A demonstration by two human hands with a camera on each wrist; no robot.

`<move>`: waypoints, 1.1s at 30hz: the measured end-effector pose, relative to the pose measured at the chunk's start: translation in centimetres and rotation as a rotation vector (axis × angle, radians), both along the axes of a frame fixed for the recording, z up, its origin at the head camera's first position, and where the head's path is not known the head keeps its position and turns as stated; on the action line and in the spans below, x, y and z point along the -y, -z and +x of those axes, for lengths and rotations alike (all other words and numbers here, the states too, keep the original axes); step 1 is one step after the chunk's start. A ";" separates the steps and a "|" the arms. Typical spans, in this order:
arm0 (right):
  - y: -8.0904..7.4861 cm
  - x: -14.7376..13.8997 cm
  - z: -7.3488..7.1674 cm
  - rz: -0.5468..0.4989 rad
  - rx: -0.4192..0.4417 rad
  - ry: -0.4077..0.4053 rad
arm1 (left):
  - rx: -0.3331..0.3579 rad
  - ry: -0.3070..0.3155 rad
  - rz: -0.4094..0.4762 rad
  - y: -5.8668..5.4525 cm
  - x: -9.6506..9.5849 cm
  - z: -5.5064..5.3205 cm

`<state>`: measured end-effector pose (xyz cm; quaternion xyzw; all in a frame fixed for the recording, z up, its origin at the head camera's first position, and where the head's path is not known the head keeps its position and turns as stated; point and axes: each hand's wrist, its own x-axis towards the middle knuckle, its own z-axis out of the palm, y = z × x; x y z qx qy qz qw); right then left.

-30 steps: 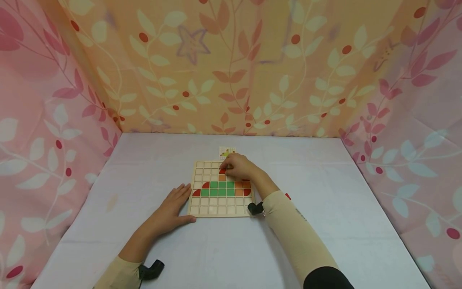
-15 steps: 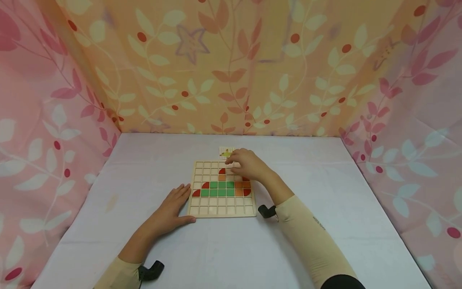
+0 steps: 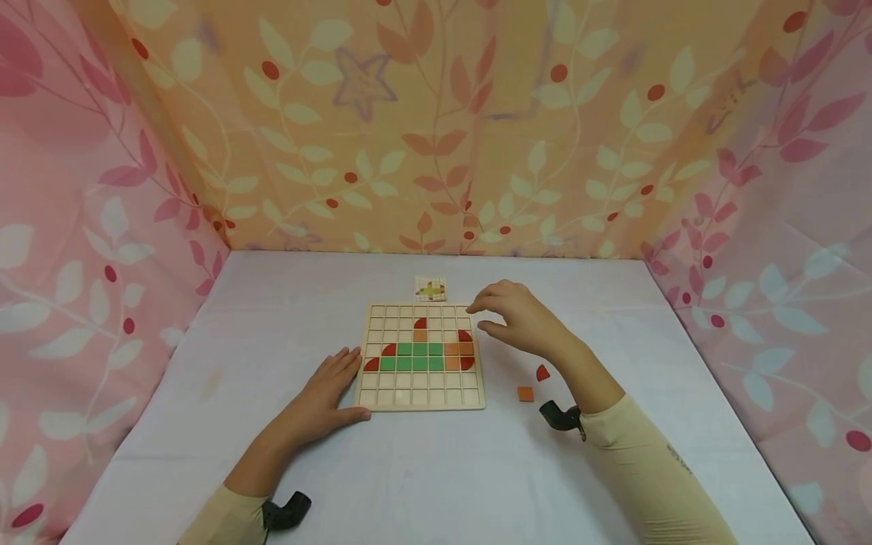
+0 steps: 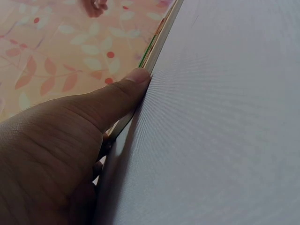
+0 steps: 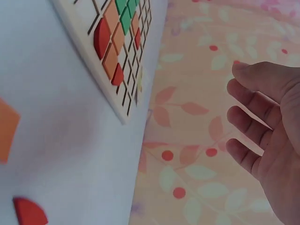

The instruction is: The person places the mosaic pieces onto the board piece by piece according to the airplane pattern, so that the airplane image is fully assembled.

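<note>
A wooden grid board lies mid-table in the head view, its cells partly filled with green squares, orange squares and red quarter-circle pieces. My left hand rests along the board's left edge with straight fingers, the thumb at the near corner; the left wrist view shows that thumb against the rim. Beyond the right edge, my right hand hovers with relaxed fingers and holds nothing. Below it on the table lie a loose orange square and a loose red quarter-circle.
A small pattern card lies just behind the board. White cloth covers the table. Floral curtains stand at the back and both sides. Black wrist-worn devices sit at both sleeves.
My right hand has let go of a red quarter-circle in the upper part of the grid and moved right, off the board. The loose pieces now show. The left hand stays put.
</note>
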<state>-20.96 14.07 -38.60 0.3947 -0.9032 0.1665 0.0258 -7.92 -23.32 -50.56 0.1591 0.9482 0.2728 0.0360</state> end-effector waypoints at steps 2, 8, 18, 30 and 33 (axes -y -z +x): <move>0.0 -0.9 0.6 -0.004 0.003 0.008 | -0.004 -0.001 0.000 0.0 0.0 0.0; 0.4 -3.5 2.3 -0.032 0.030 0.013 | 0.003 -0.011 -0.010 0.1 0.1 -0.1; 3.3 -6.4 4.6 -0.075 0.075 0.032 | 0.032 -0.011 -0.014 0.3 0.0 -0.1; 6.4 -8.2 5.6 -0.114 0.180 0.059 | 0.007 -0.011 -0.014 0.3 0.0 0.0; 7.1 -8.6 5.5 -0.109 0.203 0.070 | 0.021 -0.012 -0.017 0.2 0.0 0.0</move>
